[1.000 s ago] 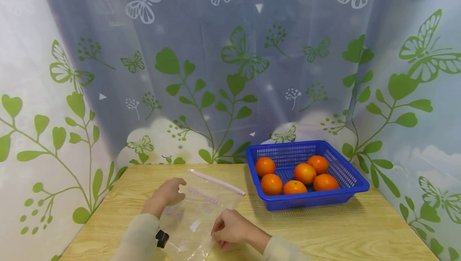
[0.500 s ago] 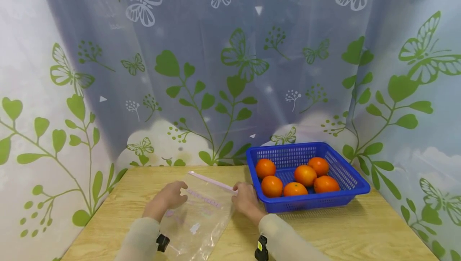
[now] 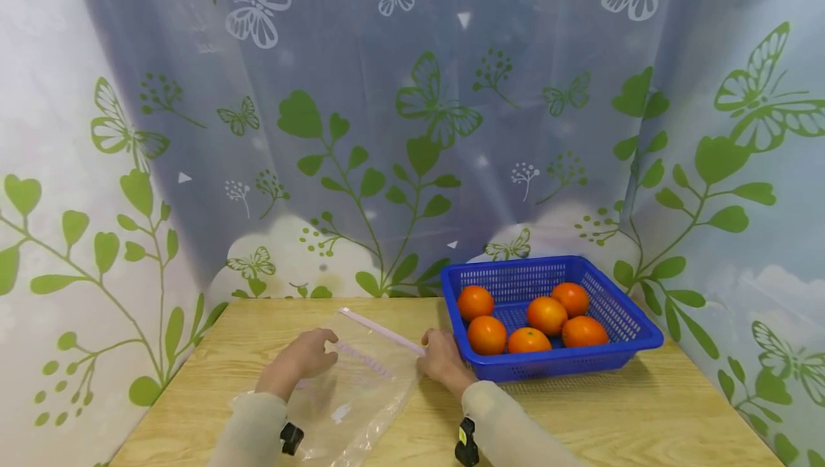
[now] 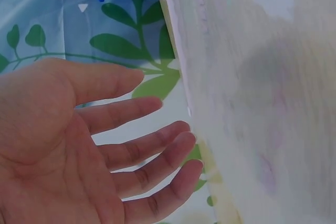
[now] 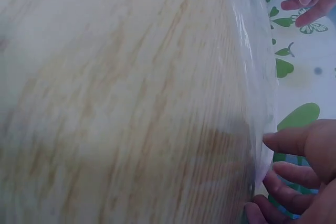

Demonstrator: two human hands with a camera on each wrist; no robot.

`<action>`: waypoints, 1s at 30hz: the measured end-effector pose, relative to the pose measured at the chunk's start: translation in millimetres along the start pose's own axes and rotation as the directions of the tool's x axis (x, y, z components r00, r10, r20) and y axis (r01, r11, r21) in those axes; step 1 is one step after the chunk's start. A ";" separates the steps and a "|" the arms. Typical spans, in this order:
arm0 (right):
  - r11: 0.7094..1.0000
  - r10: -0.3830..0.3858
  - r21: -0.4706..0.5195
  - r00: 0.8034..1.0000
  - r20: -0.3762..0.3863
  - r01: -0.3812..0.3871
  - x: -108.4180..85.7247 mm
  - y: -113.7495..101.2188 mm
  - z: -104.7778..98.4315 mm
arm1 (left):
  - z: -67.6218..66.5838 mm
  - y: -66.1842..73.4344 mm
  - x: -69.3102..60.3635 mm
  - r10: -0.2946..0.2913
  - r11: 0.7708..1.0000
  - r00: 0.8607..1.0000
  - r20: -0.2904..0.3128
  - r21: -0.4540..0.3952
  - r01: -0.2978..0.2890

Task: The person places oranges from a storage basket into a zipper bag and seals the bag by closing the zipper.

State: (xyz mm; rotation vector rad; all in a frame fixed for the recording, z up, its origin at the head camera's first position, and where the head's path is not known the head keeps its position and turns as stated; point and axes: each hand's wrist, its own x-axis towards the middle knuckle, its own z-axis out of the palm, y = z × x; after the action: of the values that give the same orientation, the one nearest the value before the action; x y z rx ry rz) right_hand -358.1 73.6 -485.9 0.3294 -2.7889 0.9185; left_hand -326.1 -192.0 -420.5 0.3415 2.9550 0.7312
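Note:
A clear plastic zip bag [image 3: 370, 399] with a pale pink closure strip [image 3: 382, 331] lies on the wooden table in the head view. My right hand [image 3: 443, 361] pinches the bag's far right corner, at the end of that strip. In the right wrist view, the thumb and fingers of this right hand [image 5: 304, 174] meet the bag's edge [image 5: 257, 103]. Beside the bag's left edge hovers my left hand [image 3: 301, 363], holding nothing. Its fingers are spread and slightly bent in the left wrist view, near the closure strip [image 4: 176, 40].
A blue perforated basket [image 3: 561, 365] stands just right of my right hand, with several oranges [image 3: 546, 315] inside. Behind the wooden table [image 3: 612, 417] hangs a patterned curtain [image 3: 412, 130]. Both wrists carry small black devices [image 3: 465, 442].
My right hand has gone from the bag's lower right side up to its far right corner and taken hold there. The bag has shifted slightly. My left hand has barely moved.

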 end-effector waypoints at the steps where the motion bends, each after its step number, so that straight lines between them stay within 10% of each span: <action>1: 1.000 -0.009 0.001 1.000 0.013 0.009 -1.3 0.6 -0.3 | 1.5 -0.1 0.8 0.008 1.000 1.000 -0.004 0.002 -0.008; 8: 0.997 -0.062 0.059 0.990 0.130 0.055 -12.6 1.7 -1.0 | 13.4 4.4 1.0 0.036 0.999 0.999 -0.008 0.004 -0.036; 19: 0.964 -0.264 -0.016 0.962 0.072 0.266 -34.5 -24.7 -2.6 | 22.9 21.4 3.2 -0.035 0.995 0.999 -0.036 -0.091 0.032; 30: 0.868 -0.493 -0.083 0.869 -0.038 0.489 -46.3 -43.7 3.7 | 35.2 26.6 18.2 -0.077 0.987 0.992 -0.096 -0.148 0.063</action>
State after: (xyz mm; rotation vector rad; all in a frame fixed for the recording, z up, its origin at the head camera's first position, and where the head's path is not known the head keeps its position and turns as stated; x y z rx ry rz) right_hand -302.4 44.2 -475.6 0.9331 -2.4820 0.6861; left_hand -334.0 -148.9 -439.6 0.1941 2.9661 0.9747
